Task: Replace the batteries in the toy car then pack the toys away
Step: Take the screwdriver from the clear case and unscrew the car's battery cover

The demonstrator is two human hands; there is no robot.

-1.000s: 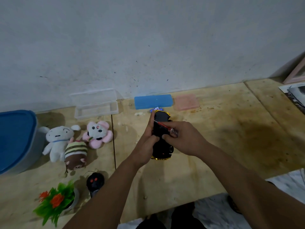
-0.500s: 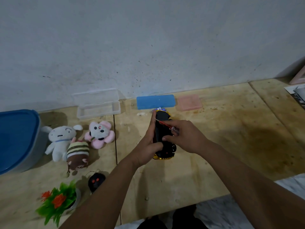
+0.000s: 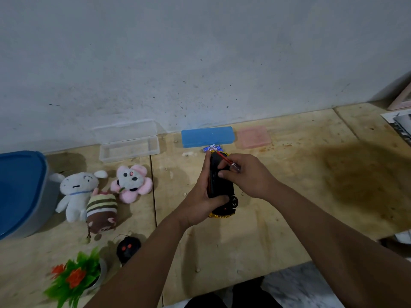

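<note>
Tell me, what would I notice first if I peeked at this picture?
Two hands meet mid-table around a black toy car: the left hand grips it, the right hand holds a small red screwdriver over it. At the left, three plush toys lie beside a blue-lidded bin.

Desk (image 3: pixel 278 230) against wall. Toy car (image 3: pixel 222 187) held mid-desk btwn both hands; batteries (image 3: pixel 212 148), prob. a small pack, just behind it. Three plush toys (image 3: pixel 89 192) to the left, bin (image 3: pixel 20 192) far left, open case (image 3: pixel 129 143) behind them.
</note>
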